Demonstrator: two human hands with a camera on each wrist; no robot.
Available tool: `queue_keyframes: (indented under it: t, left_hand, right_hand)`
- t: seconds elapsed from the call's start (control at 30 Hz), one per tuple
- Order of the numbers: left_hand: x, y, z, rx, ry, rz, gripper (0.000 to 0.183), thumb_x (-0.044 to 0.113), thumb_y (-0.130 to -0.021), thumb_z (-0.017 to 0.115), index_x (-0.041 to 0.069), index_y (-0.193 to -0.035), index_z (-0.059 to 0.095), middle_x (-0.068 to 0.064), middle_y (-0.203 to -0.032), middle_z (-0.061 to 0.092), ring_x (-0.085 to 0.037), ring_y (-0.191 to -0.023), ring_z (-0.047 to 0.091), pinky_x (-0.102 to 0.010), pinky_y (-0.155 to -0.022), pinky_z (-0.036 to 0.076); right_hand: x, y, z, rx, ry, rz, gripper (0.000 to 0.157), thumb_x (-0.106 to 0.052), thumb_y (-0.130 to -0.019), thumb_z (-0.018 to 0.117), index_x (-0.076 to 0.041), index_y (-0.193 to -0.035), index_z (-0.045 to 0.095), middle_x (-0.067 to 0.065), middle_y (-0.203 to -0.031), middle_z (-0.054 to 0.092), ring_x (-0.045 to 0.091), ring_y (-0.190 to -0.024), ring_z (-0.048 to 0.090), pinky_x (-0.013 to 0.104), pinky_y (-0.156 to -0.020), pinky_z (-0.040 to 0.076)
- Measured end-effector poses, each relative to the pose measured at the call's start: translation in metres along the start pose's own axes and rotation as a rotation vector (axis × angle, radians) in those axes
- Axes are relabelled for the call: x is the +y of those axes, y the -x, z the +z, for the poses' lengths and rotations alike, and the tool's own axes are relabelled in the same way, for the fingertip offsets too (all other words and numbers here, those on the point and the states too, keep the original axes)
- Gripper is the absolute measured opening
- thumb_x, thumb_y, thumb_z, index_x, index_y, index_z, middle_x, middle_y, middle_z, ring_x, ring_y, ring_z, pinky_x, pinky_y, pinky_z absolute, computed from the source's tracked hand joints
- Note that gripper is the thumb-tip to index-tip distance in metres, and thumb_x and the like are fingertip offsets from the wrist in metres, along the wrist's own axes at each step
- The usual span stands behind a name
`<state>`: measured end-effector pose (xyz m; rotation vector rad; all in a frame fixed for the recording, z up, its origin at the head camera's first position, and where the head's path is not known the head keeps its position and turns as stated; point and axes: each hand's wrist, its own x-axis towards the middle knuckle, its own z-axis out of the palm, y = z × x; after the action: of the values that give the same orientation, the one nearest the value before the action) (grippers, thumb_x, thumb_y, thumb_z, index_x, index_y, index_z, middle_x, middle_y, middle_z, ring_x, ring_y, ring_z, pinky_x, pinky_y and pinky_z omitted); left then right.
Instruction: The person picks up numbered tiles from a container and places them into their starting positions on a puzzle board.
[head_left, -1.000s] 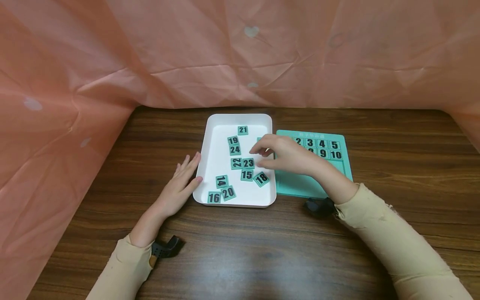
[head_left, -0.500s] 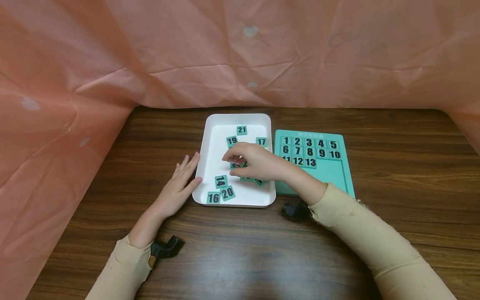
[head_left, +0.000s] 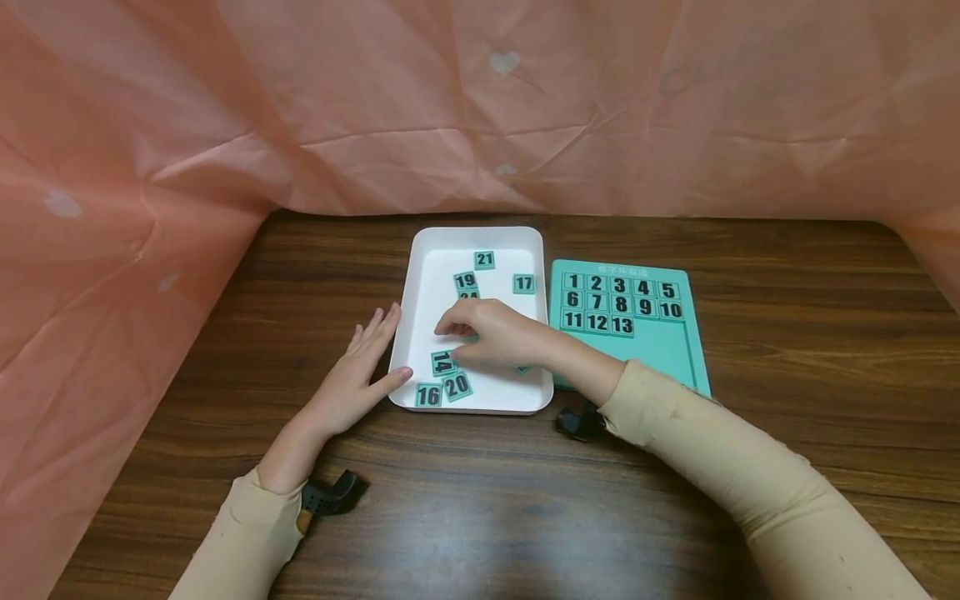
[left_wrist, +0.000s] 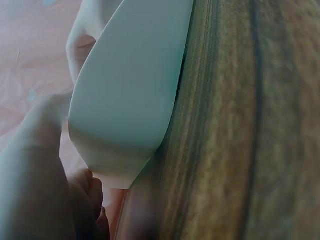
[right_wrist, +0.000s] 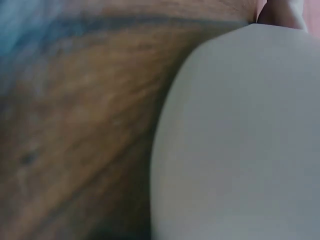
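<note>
My right hand (head_left: pixel 501 333) is over the white tray (head_left: pixel 471 407), thumb and fingers apart and curved downward. Its thumb tip is at the right edge of the number 14 tile (head_left: pixel 442 363); I cannot tell whether they touch. Several tiles lie hidden beneath that hand. Below 14 are the number 20 tile (head_left: pixel 457 386) and the number 16 tile (head_left: pixel 428 395). My left hand (head_left: pixel 351 385) rests against the tray's left side, fingers straight, thumb over the rim. The left wrist view shows the tray's outer wall (left_wrist: pixel 130 75) beside that hand.
Right of the tray lies a turquoise number board (head_left: pixel 667 354) with tiles 1 to 13 set in rows. Farther back in the tray are the number 21 tile (head_left: pixel 484 260), the 19 tile (head_left: pixel 465 281) and the 17 tile (head_left: pixel 524 284). A pink curtain (head_left: pixel 480 167) hangs behind the wooden table (head_left: pixel 487 500).
My right hand has moved left from the tray's right edge, then slightly down toward tile 14, uncovering tile 17 and the board's numbers. The left thumb has shifted slightly farther over the rim.
</note>
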<state>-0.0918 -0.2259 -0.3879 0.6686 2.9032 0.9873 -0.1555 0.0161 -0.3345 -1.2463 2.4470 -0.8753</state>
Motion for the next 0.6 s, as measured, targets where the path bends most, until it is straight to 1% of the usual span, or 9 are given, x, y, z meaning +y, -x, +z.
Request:
queue_keyframes:
  t: [0.23,0.43,0.6]
  left_hand:
    - [0.001,0.000,0.000,-0.009,-0.008,-0.006,0.077,0.044,-0.089,0.052,0.022,-0.147,0.006,0.002,-0.153,0.008,-0.022,-0.140,0.003,-0.048,-0.111,0.002]
    - [0.001,0.000,0.000,-0.015,-0.007,-0.015,0.077,0.045,-0.089,0.051,0.023,-0.147,0.006,0.003,-0.152,0.008,-0.021,-0.140,0.002,-0.048,-0.111,0.002]
    - [0.002,0.000,0.000,-0.009,-0.008,-0.015,0.077,0.045,-0.089,0.051,0.023,-0.147,0.006,0.004,-0.152,0.008,-0.021,-0.140,0.003,-0.047,-0.111,0.002]
  right_hand:
    - [0.000,-0.004,0.006,-0.047,0.031,0.020,0.031,-0.015,-0.077,0.072,-0.008,-0.107,0.065,0.001,-0.099,0.062,0.013,-0.088,0.053,0.023,-0.078,0.043]
    - [0.002,-0.005,0.011,-0.078,0.047,0.003,0.026,-0.016,-0.076,0.073,-0.010,-0.101,0.067,-0.001,-0.091,0.062,0.012,-0.082,0.054,0.021,-0.073,0.044]
    - [0.001,-0.005,0.011,-0.086,0.048,0.003,0.025,-0.011,-0.078,0.071,-0.012,-0.103,0.068,-0.003,-0.095,0.063,0.009,-0.084,0.054,0.019,-0.076,0.044]
